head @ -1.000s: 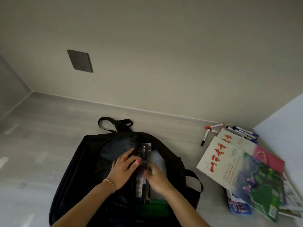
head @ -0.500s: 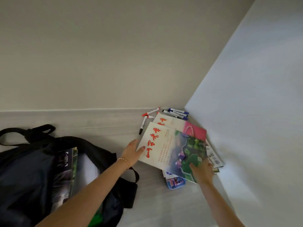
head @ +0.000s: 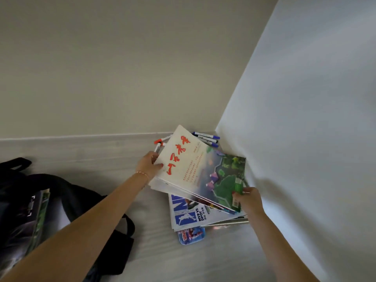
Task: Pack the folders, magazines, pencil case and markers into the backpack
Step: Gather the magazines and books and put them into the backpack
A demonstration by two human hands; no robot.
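A magazine with red characters and a green landscape cover [head: 200, 169] is tilted up off the pile, with more magazines gripped under it. My left hand [head: 148, 165] holds its left edge and my right hand [head: 247, 199] pinches its lower right corner. Beneath lies a blue-and-white sports magazine [head: 188, 213], and a blue pencil case [head: 191, 236] pokes out under that. Blue markers [head: 206, 138] and red-capped markers [head: 160, 141] lie by the wall behind. The black backpack [head: 67, 200] sits open at the left with magazines [head: 39, 218] inside.
A beige wall runs along the back and a white panel [head: 305, 139] closes off the right side, forming a corner around the pile. The pale wood-grain surface [head: 101, 155] lies between backpack and pile. A backpack strap [head: 126, 228] loops toward the pile.
Both hands left the backpack and reached right to the pile. They have taken hold of the top magazines and lifted them, uncovering the sports magazine below.
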